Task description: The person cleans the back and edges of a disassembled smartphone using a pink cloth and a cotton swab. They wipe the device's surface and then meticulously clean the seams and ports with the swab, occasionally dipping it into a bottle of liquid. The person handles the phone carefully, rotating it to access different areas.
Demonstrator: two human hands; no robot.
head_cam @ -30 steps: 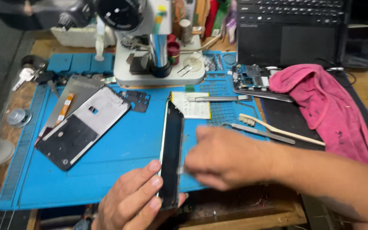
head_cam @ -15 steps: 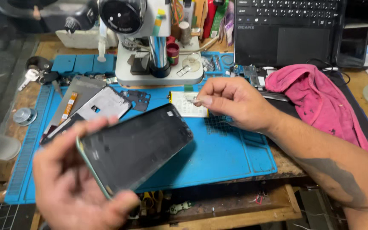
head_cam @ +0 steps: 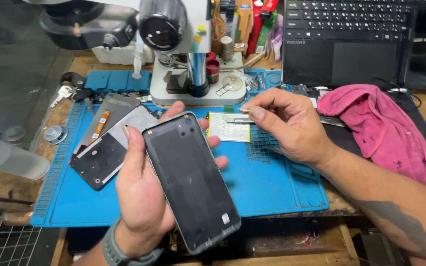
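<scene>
My left hand [head_cam: 141,192] holds a dark phone back cover [head_cam: 191,180] flat, inner side up, above the front of the blue work mat [head_cam: 272,182]. My right hand [head_cam: 287,125] pinches a thin metal tool [head_cam: 237,118], probably tweezers, just above a white battery [head_cam: 229,129] that lies on the mat. The tool's tip sits close to the top right corner of the cover.
A microscope [head_cam: 183,44] stands at the back of the mat. A detached phone screen and frame [head_cam: 107,148] lie at left. A pink cloth [head_cam: 385,130] and a laptop [head_cam: 351,39] are at right. Keys [head_cam: 67,91] and a clear bottle [head_cam: 6,157] sit at far left.
A second ago the cover stood on edge between both hands. My left hand has turned it flat and raised it; my right hand moved back to the tool by the battery.
</scene>
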